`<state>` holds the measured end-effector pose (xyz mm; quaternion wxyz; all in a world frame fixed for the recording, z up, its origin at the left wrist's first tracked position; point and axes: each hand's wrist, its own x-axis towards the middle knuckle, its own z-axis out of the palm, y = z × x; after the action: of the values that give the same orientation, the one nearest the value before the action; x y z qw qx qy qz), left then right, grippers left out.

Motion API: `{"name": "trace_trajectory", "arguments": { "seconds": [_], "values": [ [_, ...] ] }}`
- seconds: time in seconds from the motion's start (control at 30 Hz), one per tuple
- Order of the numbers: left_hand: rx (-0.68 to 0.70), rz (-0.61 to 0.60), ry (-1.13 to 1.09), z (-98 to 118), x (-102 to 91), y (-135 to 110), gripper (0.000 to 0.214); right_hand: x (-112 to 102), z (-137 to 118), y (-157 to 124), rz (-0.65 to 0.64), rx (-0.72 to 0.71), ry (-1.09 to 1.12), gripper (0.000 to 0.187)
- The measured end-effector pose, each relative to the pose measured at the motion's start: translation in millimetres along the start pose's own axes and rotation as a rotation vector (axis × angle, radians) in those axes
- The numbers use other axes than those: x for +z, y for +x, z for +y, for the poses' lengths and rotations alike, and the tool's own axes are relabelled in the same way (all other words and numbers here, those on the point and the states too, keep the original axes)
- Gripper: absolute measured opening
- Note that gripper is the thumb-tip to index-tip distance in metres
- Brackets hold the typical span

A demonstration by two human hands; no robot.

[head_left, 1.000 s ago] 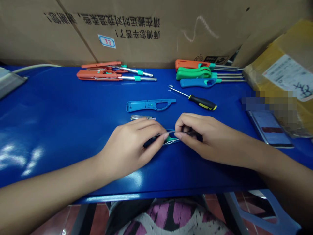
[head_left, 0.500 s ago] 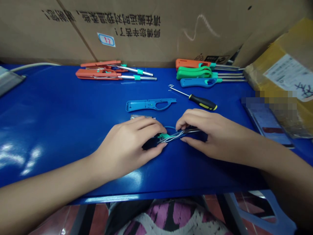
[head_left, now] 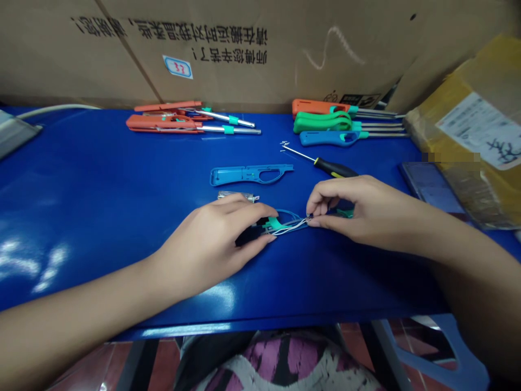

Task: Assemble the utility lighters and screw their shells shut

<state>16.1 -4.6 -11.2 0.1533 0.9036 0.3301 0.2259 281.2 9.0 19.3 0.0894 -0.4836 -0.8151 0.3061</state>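
1. Working lighter half-shell (head_left: 290, 212), blue: on the counter (head_left: 122, 217), nearer the person than the loose half-shell (head_left: 228, 175) and slightly right of it; partly covered by the hands.
2. Left hand (head_left: 222, 228): fingers arched, thumb and forefinger parted across the working piece's left end; whether they grip it cannot be told.
3. Right hand (head_left: 354, 209): thumb and forefinger closed in a pinch, apparently on the white wires (head_left: 287, 229), near side and right of the loose half-shell.
4. Handling note: the wires probably seat best under a light pinch, eased inside the rim without kinks, left hand steadying the casing, teal trigger (head_left: 272, 223) undisturbed.
5. Loose half-shell: moulded plastic, ribbed hollow, oval finger hole.
6. Tank (head_left: 236, 195): clear, smooth-walled, elongated; just nearside of the loose half-shell.
7. Screwdriver (head_left: 336, 168): slim metal shaft, black-and-yellow handle; right of the loose half-shell.
8. Screws (head_left: 284, 144): tiny, scattered; beyond the loose half-shell's right end.
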Motion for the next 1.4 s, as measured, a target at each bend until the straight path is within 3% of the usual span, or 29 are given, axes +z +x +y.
{"name": "trace_trajectory", "arguments": {
  "seconds": [0.2,0.43,0.93,1.2,1.4],
  "values": [
    [-0.022,-0.012,-0.007,0.5,-0.7,0.5,0.026,-3.1,0.9,-0.1,-0.008,0.019,0.028,0.024],
    [-0.017,-0.019,-0.023,-1.2,-1.9,1.4,0.026,0.3,5.3,4.9,-0.038,0.135,0.132,0.02],
    [-0.001,-0.049,-0.11,-6.5,-3.3,7.9,0.027,-3.3,11.9,16.1,-0.121,0.123,0.25,0.017],
    [-0.024,-0.059,-0.138,-9.6,-4.3,8.7,0.026,-3.6,5.3,19.1,-0.196,0.24,0.274,0.037],
    [-0.085,-0.021,-0.171,-6.6,-2.2,6.9,0.026,-4.8,-1.6,15.9,-0.105,0.072,0.192,0.04]
  ]
}}
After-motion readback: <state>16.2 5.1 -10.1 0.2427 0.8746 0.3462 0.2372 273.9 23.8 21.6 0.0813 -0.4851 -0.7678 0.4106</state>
